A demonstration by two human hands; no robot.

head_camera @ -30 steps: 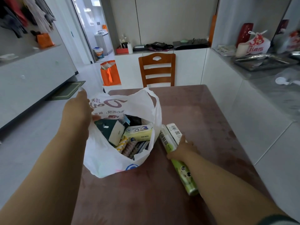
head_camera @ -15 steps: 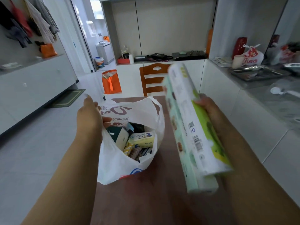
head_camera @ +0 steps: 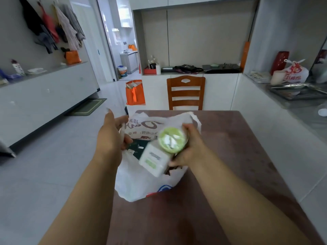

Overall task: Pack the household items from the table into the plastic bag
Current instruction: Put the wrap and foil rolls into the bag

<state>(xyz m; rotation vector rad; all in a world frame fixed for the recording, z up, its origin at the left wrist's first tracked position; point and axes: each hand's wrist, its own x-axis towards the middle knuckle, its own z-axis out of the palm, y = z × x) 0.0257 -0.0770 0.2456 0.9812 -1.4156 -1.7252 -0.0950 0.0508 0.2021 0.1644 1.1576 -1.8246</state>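
Note:
A white plastic bag (head_camera: 136, 183) with printed lettering stands open on the brown table (head_camera: 238, 156), with dark items partly visible inside. My left hand (head_camera: 110, 138) grips the bag's left rim and holds it open. My right hand (head_camera: 190, 149) holds two long packs end-on over the bag's mouth: a green roll (head_camera: 170, 139) and a white box (head_camera: 154, 160). Both packs are blurred and point down into the opening. Most of the bag's contents are hidden behind them.
A wooden chair (head_camera: 185, 92) stands at the table's far end. An orange bag (head_camera: 134, 93) sits on the floor beyond the table's left corner. A grey counter (head_camera: 300, 103) with a tray and a tied white bag runs along the right.
My right hand picked the two long packs up off the table, swung them upright, and now has them end-on over the bag's mouth. My left hand kept its hold on the rim.

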